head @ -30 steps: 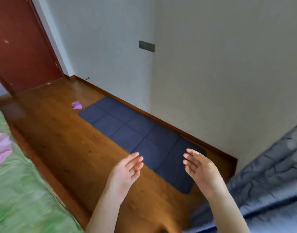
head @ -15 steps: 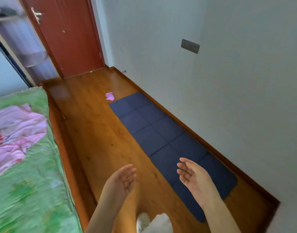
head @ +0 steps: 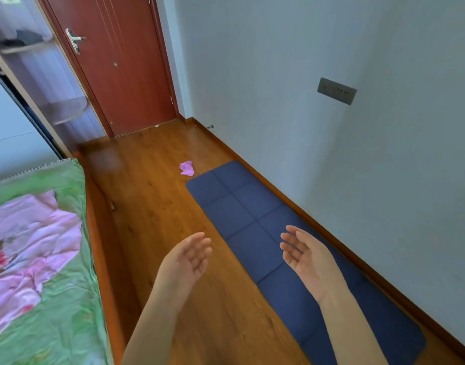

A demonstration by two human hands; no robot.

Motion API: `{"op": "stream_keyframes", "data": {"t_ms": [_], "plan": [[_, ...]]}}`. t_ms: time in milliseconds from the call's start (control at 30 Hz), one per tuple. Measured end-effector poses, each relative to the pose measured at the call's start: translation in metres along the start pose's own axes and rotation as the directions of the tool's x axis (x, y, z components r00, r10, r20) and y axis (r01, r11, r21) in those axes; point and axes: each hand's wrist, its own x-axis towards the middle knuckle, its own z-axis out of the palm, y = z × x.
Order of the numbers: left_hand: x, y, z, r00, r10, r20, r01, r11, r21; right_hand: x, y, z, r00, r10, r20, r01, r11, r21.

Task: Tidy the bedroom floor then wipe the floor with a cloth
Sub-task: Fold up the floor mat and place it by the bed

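Note:
A small crumpled purple cloth [head: 187,168] lies on the wooden floor [head: 152,206], just off the far corner of a long dark blue mat [head: 255,222] that runs along the right wall. My left hand [head: 186,259] hovers over the bare wood, palm turned inward, fingers apart, holding nothing. My right hand [head: 305,256] is held above the mat, also empty with fingers spread. Both hands are well short of the cloth.
A bed with a green and pink cover [head: 34,259] fills the left side, its wooden edge [head: 100,254] bordering the floor strip. A closed red-brown door [head: 115,61] stands at the far end. A wardrobe [head: 23,83] is at the far left. A wall socket [head: 336,90] sits on the right wall.
The view has swung left and upward: the door and bed have come into sight and the grey bedding at right has gone. Both hands stay raised and empty.

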Motion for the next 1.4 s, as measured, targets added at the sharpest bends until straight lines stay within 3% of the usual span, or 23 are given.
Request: {"op": "stream_keyframes", "data": {"t_ms": [433,733,967,1267,1400], "plan": [[0.142,0.074,-0.035,0.991,-0.055,-0.122,0.053,0.998,-0.015,0.158,-0.008,0.086,0.997,0.078,0.006,-0.079,0.992,0.095],[0.304,0.159,0.009,0.993,-0.063,-0.096,0.068,0.997,0.046,0.317,-0.059,0.183,0.995,0.065,0.071,-0.070,0.996,0.061],[0.418,0.213,0.042,0.997,-0.058,-0.054,0.057,0.998,-0.023,0.418,-0.116,0.220,1.000,-0.014,0.015,0.013,0.997,0.076],[0.568,0.257,0.043,0.982,-0.187,-0.005,0.187,0.982,0.022,0.519,-0.097,0.256,0.987,0.031,-0.160,-0.019,0.997,0.074],[0.649,0.286,0.036,0.961,-0.274,0.032,0.269,0.957,0.109,0.572,-0.086,0.282,0.959,0.030,-0.281,0.019,0.985,0.171]]}}
